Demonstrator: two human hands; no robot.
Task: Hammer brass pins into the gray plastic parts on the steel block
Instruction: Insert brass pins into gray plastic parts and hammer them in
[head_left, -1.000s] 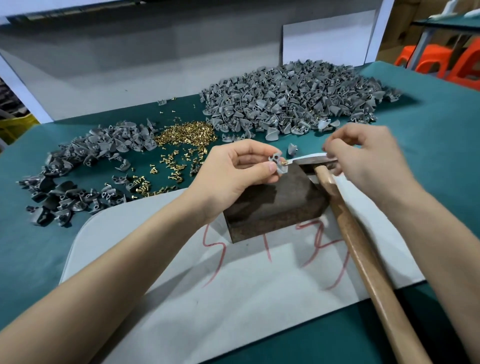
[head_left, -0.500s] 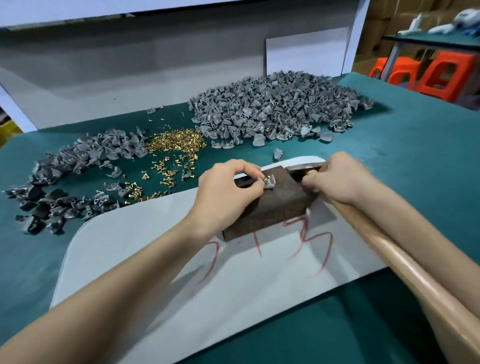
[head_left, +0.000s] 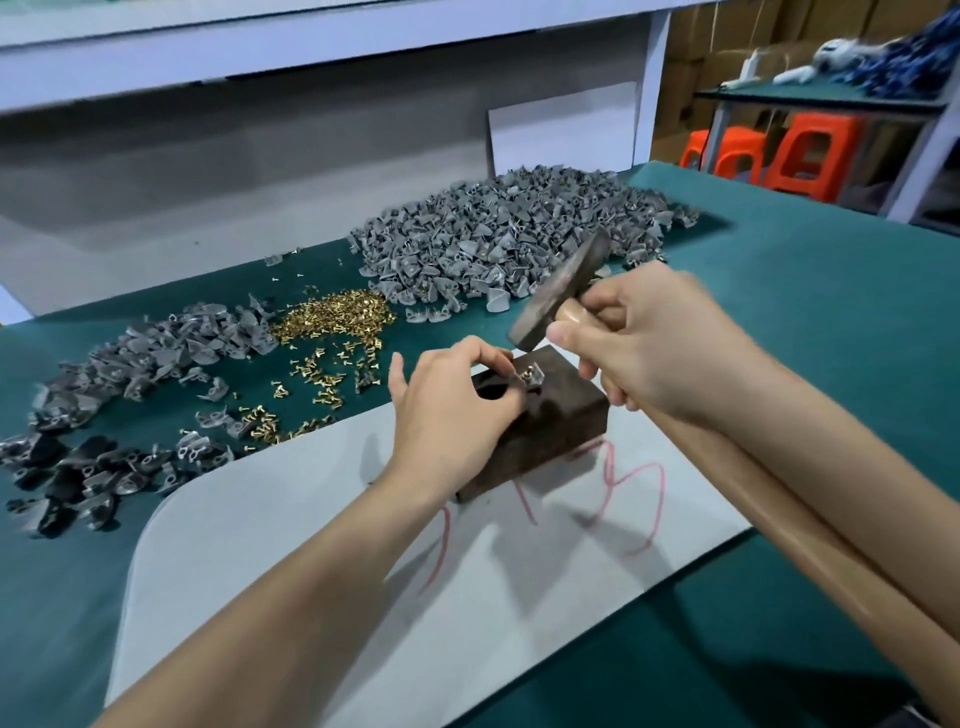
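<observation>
A dark steel block (head_left: 558, 418) sits on a pale sheet at the table's middle. On its top lies a small gray plastic part (head_left: 530, 375) with a brass pin standing in it. My left hand (head_left: 449, 415) pinches that part from the left and steadies it on the block. My right hand (head_left: 660, 343) grips a wooden-handled hammer (head_left: 563, 291) close under its head. The hammer's head is raised and tilted above the block, just right of the part.
A big heap of gray parts (head_left: 519, 239) lies at the back, a smaller darker heap (head_left: 130, 374) at the left, and loose brass pins (head_left: 332, 327) between them. The pale sheet (head_left: 291, 545) with red marks covers the green table (head_left: 831, 312). Orange stools (head_left: 810, 156) stand far right.
My left hand set the part with its pin down on the block. My right hand took hold of the hammer that lay by the block and lifted its head above the part.
</observation>
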